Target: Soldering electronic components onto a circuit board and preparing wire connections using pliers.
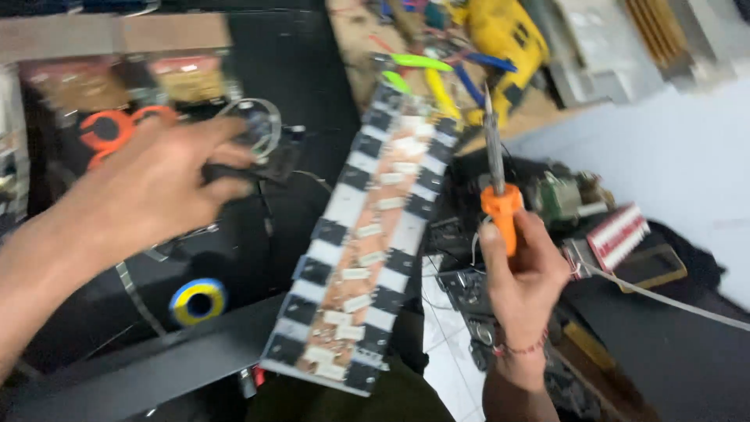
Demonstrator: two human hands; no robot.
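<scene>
While the right hand (522, 273) grips an orange-handled soldering iron (497, 176) upright at centre right, the blurry left hand (152, 187) at upper left pinches a small dark object (226, 173), and a long circuit board (367, 234) runs diagonally between them

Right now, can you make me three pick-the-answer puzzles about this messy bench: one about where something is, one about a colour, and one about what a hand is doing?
1. Where is the roll of tape?
A. Below the left hand
B. On the yellow drill
C. In the right hand

2. What colour is the soldering iron handle?
A. Green
B. Orange
C. White

3. What is the right hand doing?
A. Lying flat and open
B. Gripping the soldering iron, tip up
C. Holding scissors

Answers:
1 A, it lies on the dark surface under the left hand.
2 B, the grip is bright orange.
3 B, fingers wrap the handle and the metal tip points up.
</scene>
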